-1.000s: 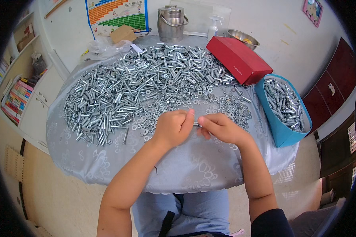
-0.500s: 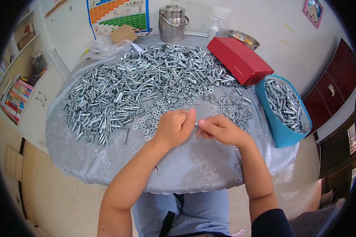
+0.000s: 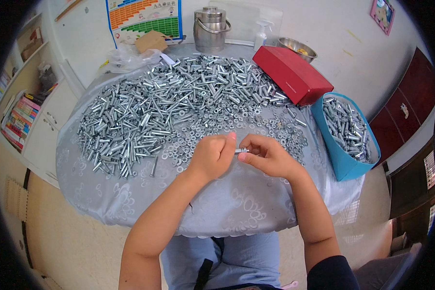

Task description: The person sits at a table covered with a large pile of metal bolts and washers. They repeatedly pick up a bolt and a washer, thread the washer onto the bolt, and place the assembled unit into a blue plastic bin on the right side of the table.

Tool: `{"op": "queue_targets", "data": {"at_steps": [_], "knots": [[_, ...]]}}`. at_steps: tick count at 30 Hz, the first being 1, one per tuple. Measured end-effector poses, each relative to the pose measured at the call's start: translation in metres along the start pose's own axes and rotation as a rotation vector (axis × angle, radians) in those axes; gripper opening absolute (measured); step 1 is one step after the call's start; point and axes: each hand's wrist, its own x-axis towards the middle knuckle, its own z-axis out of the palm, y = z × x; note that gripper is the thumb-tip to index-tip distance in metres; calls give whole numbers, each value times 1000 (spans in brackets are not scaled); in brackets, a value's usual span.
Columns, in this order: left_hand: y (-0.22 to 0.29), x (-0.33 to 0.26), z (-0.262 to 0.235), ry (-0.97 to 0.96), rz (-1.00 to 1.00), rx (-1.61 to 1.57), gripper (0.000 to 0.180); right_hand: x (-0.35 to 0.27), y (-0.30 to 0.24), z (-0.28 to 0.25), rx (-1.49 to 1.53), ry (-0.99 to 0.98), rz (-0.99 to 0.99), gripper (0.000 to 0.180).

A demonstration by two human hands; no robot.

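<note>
Over the bench, there's a shiny bolt gripped in the left hand, its end poking between thumb and finger of the loosely parted right hand.

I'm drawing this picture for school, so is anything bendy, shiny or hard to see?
Head view: the fisheye bends the dark red cabinet, and the corners go black; head view: light glints on the steel pot and bolts; head view: the left hand and right hand look fairly sharp, but the metal piece between them is too small to make out.
</note>
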Motion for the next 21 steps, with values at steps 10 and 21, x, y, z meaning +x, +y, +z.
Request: {"op": "queue_targets", "data": {"at_steps": [10,21], "knots": [[5,0,-4,5,92,18,37,2,-3,1,270,-161,203,35],[4,0,-3,91,232,146,37,8,-1,10,544,-92,379,47]]}}
